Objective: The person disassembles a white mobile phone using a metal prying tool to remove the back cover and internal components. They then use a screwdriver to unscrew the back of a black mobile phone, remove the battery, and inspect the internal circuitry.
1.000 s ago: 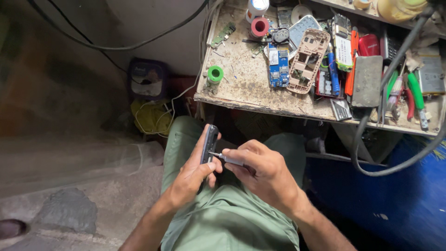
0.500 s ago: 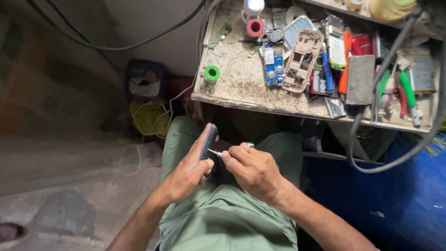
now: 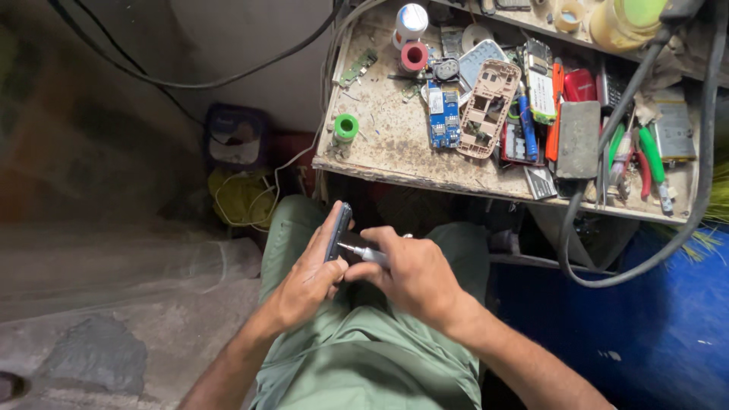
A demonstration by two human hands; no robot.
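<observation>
- Head view: the left hand (image 3: 307, 277) wraps its grip around a dark phone (image 3: 338, 231), held on edge over the lap.
- The right hand (image 3: 414, 277) pinches a small screwdriver (image 3: 363, 253), its tip touching the phone's side.
- The phone looks unopened; the work seems early.
- Far right, the surface (image 3: 387, 133) carries a tan phone frame (image 3: 490, 106).

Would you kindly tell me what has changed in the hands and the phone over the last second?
Very little. The left hand keeps the dark slim phone upright on edge over the lap, and the right hand keeps the small silver-tipped screwdriver pressed against its side. Nothing was picked up or let go. The cluttered wooden workbench looks unchanged; only the camera view shifted slightly.
</observation>
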